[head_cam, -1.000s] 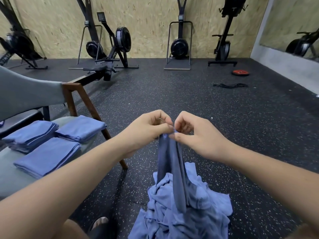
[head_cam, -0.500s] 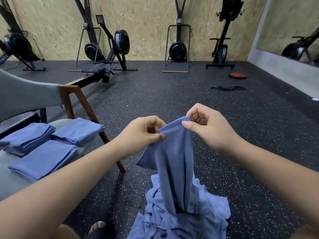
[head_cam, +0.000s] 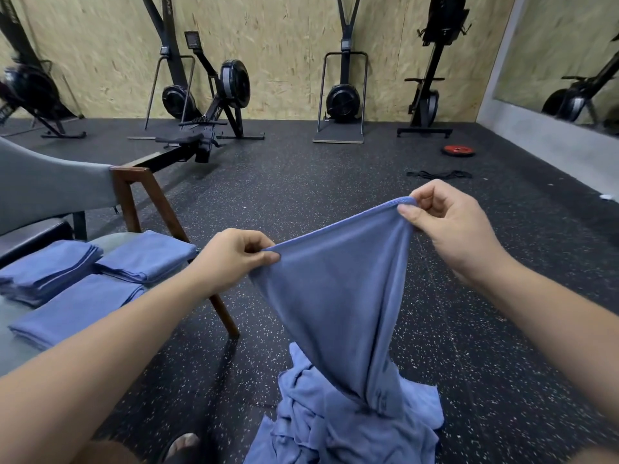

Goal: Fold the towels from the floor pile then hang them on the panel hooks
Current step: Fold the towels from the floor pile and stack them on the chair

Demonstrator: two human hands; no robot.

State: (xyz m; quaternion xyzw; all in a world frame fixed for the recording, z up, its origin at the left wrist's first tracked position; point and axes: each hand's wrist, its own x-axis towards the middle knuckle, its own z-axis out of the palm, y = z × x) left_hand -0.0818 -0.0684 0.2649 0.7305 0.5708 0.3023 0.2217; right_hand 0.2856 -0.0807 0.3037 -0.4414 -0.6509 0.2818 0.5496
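- Gym floor, mid-frame: the left hand (head_cam: pixel 234 259) and right hand (head_cam: pixel 449 226) now sit well apart, w/ the top hem of one blue towel (head_cam: pixel 338 289) stretched between them. 1 s ago I had them touching, the cloth bunched into a narrow rope.
- Half a sec ago the gap was only opening. Since then the right hand has gone up and to the right of frame while the left sits lower, so the hem runs on a slant.
- Fingers: the left thumb and curled fingers pinch the hem's lower-left end. The right thumb and forefinger pinch the upper-right corner, the other fingers curled behind.
- Where it is: the towel hangs from both grips at centre frame and narrows to a twisted tail that meets the floor pile (head_cam: pixel 335 426) at bottom centre.
- My read: the edge is found and spread, so folding can start once the tail is lifted free of the pile.
- Materials: the towel is thin, soft, matte cloth w/ a stitched rim, draping in long loose folds. The pile is the same blue, crumpled.
- Left of frame: three stacks of folded towels (head_cam: pixel 144 256) lie flat and square-edged on a grey padded chair (head_cam: pixel 50 185) w/ angled wooden legs.
- The floor (head_cam: pixel 335 169) is black speckled rubber and the wall (head_cam: pixel 284 45) at top looks like chipboard. The panel hooks are not in view.
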